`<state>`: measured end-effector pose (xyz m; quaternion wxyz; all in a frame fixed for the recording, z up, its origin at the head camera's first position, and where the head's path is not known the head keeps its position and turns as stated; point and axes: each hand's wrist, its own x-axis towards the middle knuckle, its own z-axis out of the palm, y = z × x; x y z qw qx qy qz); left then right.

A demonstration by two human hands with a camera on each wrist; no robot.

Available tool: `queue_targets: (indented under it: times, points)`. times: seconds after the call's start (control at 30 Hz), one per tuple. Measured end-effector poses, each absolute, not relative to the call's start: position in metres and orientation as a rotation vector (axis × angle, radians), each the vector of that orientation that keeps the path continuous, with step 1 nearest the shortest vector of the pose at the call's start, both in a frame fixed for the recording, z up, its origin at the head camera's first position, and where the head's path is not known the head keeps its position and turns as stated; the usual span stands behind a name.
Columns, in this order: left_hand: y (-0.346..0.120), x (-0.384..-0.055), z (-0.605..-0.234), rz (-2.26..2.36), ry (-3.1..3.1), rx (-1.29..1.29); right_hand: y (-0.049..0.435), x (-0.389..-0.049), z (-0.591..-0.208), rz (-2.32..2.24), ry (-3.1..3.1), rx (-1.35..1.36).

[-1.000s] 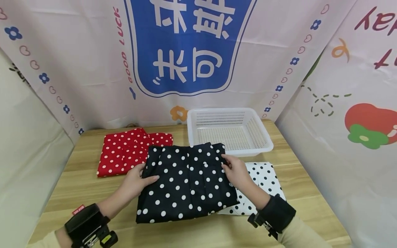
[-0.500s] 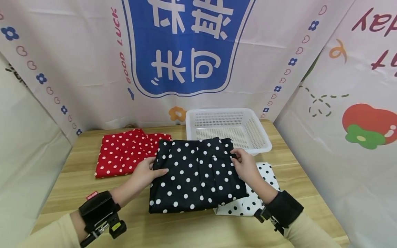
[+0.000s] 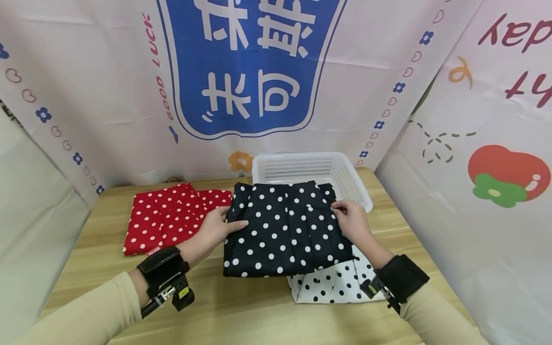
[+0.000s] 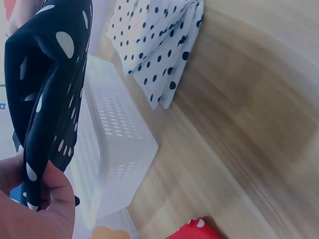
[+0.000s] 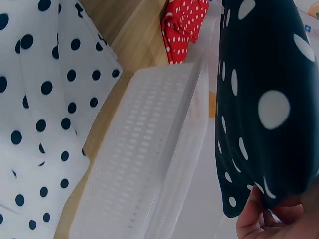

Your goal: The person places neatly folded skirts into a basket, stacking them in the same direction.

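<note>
Both hands hold up a folded black cloth with white polka dots (image 3: 280, 235), raised off the table. My left hand (image 3: 217, 226) grips its left edge, thumb on the upper face and fingers underneath. At the right edge, my right hand (image 3: 351, 219) pinches the cloth near its upper corner. The left wrist view shows the black cloth (image 4: 62, 94) as a folded layer between thumb and fingers. In the right wrist view the fingertips pinch the black cloth (image 5: 264, 109) at one end. Its far edge covers the front of a white plastic basket (image 3: 366, 199).
A folded red polka-dot cloth (image 3: 159, 218) lies at the table's left. A white cloth with black dots (image 3: 332, 287) lies at front right, partly hidden beneath the raised black one. Printed fabric walls (image 3: 108, 96) enclose the wooden table (image 3: 207, 311) at the back and sides.
Both hands have carried the black cloth forward and to the right, so it now overlaps the basket. More of the white cloth's front part shows. The head view has shifted slightly.
</note>
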<state>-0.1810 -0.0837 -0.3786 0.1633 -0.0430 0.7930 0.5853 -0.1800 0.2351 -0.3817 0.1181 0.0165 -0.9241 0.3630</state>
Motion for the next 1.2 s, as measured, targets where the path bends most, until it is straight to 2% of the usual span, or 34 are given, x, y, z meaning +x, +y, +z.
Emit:
queue_targets:
  times: [0.63,1.2]
  points:
    - [-0.055,-0.229,-0.374,1.880,2.131,-0.111,0.268,-0.234,-0.372,1.092,-2.761,-0.076]
    - [-0.033,-0.266,-0.378,1.885,2.276,-0.167,0.285,-0.274,-0.371,1.111,-2.777,-0.185]
